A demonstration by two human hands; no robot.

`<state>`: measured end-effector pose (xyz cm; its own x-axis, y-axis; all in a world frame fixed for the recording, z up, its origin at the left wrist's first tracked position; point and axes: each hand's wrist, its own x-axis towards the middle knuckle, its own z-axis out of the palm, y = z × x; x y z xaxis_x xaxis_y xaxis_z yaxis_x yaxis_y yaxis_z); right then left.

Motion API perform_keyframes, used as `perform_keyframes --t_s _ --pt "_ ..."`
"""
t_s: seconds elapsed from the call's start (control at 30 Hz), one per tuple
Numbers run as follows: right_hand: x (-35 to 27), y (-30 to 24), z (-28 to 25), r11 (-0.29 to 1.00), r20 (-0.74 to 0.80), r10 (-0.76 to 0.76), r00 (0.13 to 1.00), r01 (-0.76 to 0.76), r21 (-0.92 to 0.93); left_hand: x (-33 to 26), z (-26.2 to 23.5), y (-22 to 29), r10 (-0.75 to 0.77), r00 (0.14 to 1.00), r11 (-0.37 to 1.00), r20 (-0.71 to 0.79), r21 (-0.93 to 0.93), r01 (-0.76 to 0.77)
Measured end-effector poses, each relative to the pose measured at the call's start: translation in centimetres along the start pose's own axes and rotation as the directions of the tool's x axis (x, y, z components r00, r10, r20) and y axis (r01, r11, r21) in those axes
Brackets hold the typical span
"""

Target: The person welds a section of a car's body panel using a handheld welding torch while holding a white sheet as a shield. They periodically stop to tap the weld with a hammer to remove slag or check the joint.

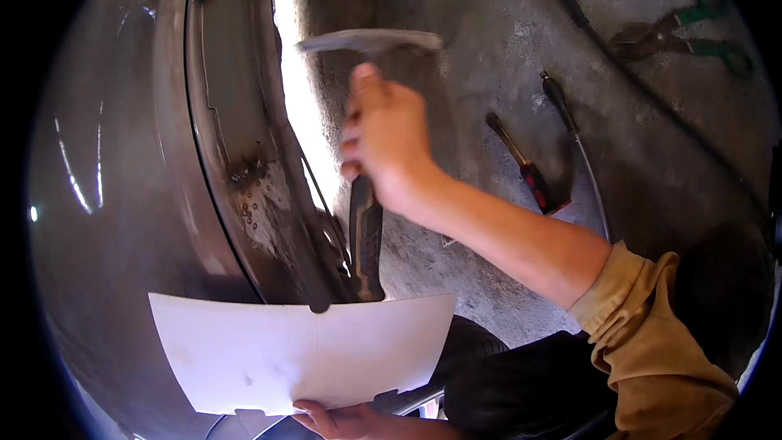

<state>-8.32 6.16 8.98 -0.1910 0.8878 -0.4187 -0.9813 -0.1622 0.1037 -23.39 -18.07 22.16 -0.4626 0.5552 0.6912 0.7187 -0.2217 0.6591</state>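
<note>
Head view: right fingers (351,150) grip the hammer (366,224) near its blurred head (371,40).

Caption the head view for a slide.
Right hand grips a hammer beside a car panel; left hand holds a white sheet.

gray rough floor (481,24), stained and scuffed in patches; dark cable (652,99) runs across its right side; bright white strip of light (295,85) along floor's left edge; lower right shadowy.
</note>
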Motion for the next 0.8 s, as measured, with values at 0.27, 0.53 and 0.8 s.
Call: perform_keyframes --t_s 0.27,0.53,0.8 --pt "0.4 1.0 -0.4 0.968 0.12 0.068 0.99 -0.036 -0.25 0.2 -0.1 0.0 -0.01 1.0 1.0 -0.01 0.019 0.01" --pt "1.5 1.8 1.3 0.925 0.119 -0.134 0.984 0.167 -0.342 0.5 -0.4 0.0 -0.017 0.999 1.0 0.04 -0.022 0.018" --pt "4.4 -1.5 -1.5 0.975 -0.182 -0.198 0.963 0.212 0.061 0.8 -0.9 0.0 -0.024 0.997 1.0 0.067 0.02 0.023"
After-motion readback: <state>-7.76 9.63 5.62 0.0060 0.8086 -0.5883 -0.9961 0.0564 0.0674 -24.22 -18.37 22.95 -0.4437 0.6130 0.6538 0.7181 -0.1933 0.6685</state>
